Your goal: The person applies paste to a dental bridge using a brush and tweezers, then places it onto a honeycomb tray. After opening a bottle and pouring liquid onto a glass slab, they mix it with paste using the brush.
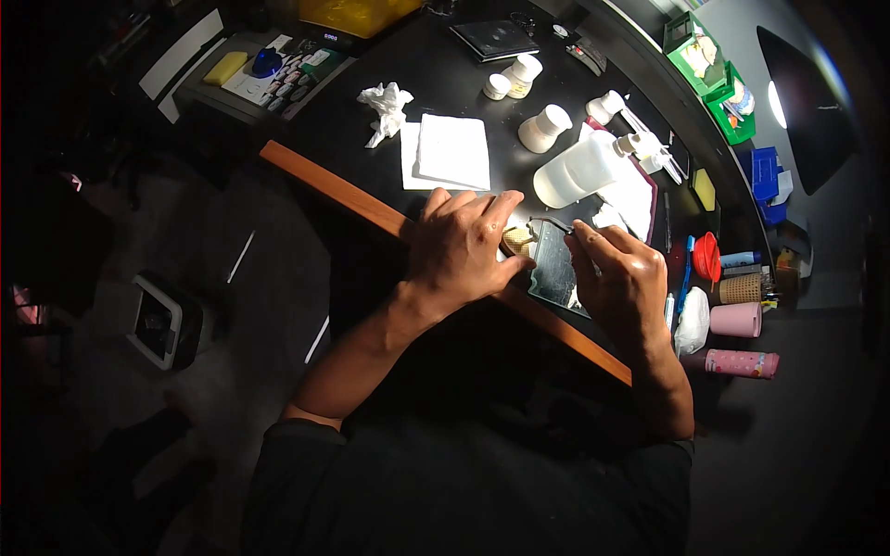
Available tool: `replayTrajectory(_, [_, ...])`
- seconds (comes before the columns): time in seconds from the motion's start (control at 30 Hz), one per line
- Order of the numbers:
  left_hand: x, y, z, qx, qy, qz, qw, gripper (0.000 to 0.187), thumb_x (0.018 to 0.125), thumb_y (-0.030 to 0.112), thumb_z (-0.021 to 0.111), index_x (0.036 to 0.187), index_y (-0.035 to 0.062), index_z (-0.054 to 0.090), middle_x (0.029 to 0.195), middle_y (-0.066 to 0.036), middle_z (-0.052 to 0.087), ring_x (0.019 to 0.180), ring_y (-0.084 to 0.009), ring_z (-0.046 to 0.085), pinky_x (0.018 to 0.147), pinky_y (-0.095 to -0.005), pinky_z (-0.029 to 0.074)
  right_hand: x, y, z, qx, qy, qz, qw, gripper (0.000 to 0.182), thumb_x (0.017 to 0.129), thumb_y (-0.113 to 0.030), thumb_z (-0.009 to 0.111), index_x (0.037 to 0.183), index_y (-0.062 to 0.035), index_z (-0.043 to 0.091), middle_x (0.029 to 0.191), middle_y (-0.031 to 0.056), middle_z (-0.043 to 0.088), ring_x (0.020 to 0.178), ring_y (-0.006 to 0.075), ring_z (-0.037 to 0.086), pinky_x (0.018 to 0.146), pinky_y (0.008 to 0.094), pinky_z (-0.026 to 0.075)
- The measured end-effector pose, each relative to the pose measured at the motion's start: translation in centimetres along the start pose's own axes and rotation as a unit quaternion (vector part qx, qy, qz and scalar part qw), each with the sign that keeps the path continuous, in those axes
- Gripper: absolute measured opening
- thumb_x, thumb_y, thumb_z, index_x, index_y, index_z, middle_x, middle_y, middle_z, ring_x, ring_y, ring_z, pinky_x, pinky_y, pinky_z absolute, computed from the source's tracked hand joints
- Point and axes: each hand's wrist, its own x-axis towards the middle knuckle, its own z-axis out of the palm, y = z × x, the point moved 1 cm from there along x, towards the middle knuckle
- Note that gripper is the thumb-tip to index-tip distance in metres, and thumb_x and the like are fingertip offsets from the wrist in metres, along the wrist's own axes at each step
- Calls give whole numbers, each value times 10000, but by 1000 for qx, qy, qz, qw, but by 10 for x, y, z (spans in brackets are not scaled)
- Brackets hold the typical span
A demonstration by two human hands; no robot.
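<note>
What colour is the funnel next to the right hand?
Red. The funnel sits just beside the right hand, clearest in the head view.

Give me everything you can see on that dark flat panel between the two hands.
The panel is a thin, dark rectangular slab with a glossy, glass-like face that catches some reflection. It lies flat on the black table, close to the wooden edge strip. The left hand presses at its left side, covering a small tan object. The right hand rests over its right edge, holding a thin dark tool at its top. What the panel is cannot be told.
</note>
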Motion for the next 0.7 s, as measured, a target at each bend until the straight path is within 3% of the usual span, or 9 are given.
replayTrajectory(0.07, [-1,-2,3,15,11,3,1000,664,685,301,959,1273,115,713,891,42,720,845,-166,703,787,-365,443,0,0,0,2,6,0,1000,189,907,-103,829,1082,-34,807,825,103,741,656,268,717,587,372,560])
replayTrajectory(0.7, [-1,-1,1,17,10,-2,1000,667,682,292,962,1274,115,710,888,42,717,842,-167,704,765,-362,445,-1,-2,1,1,-1,8,1000,184,905,-99,829,1077,-37,807,830,100,738,663,265,720,590,371,560])
